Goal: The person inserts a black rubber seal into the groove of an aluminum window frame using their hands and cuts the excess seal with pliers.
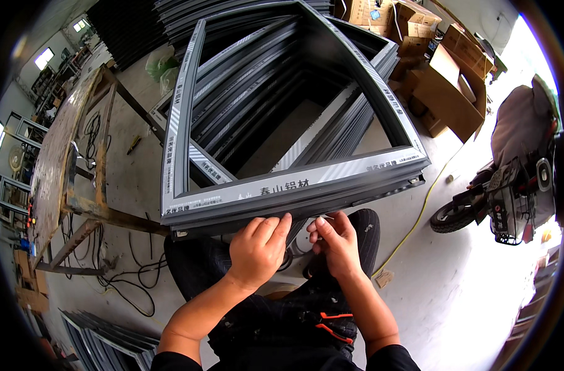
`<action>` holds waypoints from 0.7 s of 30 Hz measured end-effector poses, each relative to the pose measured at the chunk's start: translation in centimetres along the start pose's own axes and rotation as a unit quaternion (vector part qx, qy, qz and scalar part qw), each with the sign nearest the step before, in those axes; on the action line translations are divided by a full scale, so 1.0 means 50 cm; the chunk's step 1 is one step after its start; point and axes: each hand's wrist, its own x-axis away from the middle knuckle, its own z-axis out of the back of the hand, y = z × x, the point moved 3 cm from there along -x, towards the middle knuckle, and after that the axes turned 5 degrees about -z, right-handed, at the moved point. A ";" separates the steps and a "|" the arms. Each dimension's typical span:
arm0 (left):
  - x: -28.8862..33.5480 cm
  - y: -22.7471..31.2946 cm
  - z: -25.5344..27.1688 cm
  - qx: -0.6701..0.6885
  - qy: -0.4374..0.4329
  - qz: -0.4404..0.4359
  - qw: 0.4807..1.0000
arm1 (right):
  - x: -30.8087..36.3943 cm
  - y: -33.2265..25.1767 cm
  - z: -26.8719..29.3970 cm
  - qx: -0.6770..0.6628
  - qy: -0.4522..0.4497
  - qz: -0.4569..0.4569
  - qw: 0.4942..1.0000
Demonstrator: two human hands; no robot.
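A dark grey metal window frame [331, 170] with printed protective film lies tilted on a stack of similar frames [232, 133], its near side just above my knees. My left hand [257, 250] has its fingers bunched together, the fingertips against the frame's near outer edge. Just to the right, my right hand [336, 244] pinches thumb to fingers close below that same edge. A tiny pale bit shows at its thumb tip, too small to name. Orange-handled pliers [336, 326] rest at my lap.
On the left stands a worn workbench [72, 148] with black cables [130, 281] on the floor beneath. Cardboard boxes [446, 86] are piled at the back right. An electric scooter [517, 179] stands at right, past a yellow cord [421, 222]. More frames [109, 340] lie at lower left.
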 end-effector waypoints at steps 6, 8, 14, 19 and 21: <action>-0.013 0.002 0.001 0.007 -0.002 0.005 1.000 | -0.009 0.001 -0.012 -0.001 0.026 -0.004 1.000; -0.015 0.001 0.001 0.010 -0.004 0.009 1.000 | -0.013 0.000 -0.014 -0.036 0.043 -0.014 0.998; -0.015 -0.001 0.004 0.015 -0.011 0.018 1.000 | -0.023 0.002 -0.019 -0.068 0.065 0.002 0.996; -0.018 0.000 0.000 0.012 -0.015 0.024 1.000 | -0.033 0.018 -0.016 -0.076 0.101 0.015 0.992; -0.017 0.001 0.000 0.006 -0.012 0.025 1.000 | -0.031 0.021 -0.015 -0.083 0.108 0.009 0.991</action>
